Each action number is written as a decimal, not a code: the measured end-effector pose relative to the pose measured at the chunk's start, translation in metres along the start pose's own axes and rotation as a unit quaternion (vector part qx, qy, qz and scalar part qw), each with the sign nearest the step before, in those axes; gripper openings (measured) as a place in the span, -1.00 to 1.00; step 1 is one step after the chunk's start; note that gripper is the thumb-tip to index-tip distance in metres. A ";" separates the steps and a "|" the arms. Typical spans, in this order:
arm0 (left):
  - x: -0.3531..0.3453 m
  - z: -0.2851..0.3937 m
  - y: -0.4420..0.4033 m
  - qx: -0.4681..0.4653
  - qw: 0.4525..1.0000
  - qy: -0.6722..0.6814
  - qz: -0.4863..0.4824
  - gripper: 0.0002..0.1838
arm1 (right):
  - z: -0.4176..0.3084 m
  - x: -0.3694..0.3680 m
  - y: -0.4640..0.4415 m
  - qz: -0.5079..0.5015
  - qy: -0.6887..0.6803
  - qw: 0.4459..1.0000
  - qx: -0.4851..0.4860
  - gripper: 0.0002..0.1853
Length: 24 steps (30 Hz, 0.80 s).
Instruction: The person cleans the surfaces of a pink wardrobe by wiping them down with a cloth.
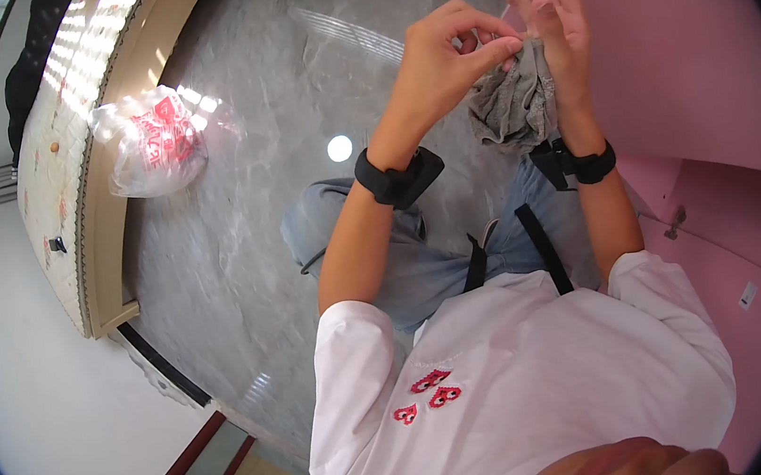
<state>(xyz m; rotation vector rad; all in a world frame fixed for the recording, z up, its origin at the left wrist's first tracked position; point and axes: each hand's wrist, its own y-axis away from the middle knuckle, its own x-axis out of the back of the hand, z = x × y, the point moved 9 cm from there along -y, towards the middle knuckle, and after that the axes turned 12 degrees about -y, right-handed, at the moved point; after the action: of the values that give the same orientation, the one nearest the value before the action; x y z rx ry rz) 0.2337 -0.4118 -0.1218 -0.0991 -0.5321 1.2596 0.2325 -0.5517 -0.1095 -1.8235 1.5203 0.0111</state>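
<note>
A crumpled grey cloth [516, 105] hangs beneath my fingers, in front of the pink panel. My left hand [460, 45] has its thumb and fingers closed in a pinch at the cloth's upper edge. Beside it, my right hand [563, 20] is raised with its fingers stretched and spread apart. The cloth lies against the palm side of that hand and reaches down to the wrist. Folds hide part of the contact between the right thumb and the cloth. Black straps with small boxes circle both wrists.
Pink furniture panels [670, 40] stand close on the right, with a metal hinge [675, 223] lower down. A clear plastic bag with red print [162, 143] sits at the left by a bed-like edge [73, 171]. My bent legs [442, 277] rest on the grey floor [239, 245].
</note>
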 end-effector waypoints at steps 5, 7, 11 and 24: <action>0.001 -0.004 0.002 0.016 0.999 0.032 -0.010 -0.87 | 0.006 -0.002 0.000 -0.003 -0.005 1.000 0.001 -0.18; 0.000 -0.012 0.002 0.035 0.997 0.064 -0.008 -0.85 | 0.006 -0.003 -0.001 -0.006 0.007 1.000 0.006 -0.17; 0.009 -0.023 0.004 0.087 0.994 0.063 0.009 -0.83 | 0.008 -0.006 0.002 0.010 0.020 0.999 -0.035 -0.15; 0.017 -0.027 0.002 0.089 0.990 0.102 0.043 -0.78 | 0.016 -0.002 0.003 -0.009 0.027 0.999 -0.039 -0.17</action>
<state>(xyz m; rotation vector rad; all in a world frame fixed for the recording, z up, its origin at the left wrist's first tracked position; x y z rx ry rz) 0.2476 -0.3894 -0.1403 -0.1003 -0.2398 1.3572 0.2360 -0.5413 -0.1216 -1.9125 1.5614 0.0130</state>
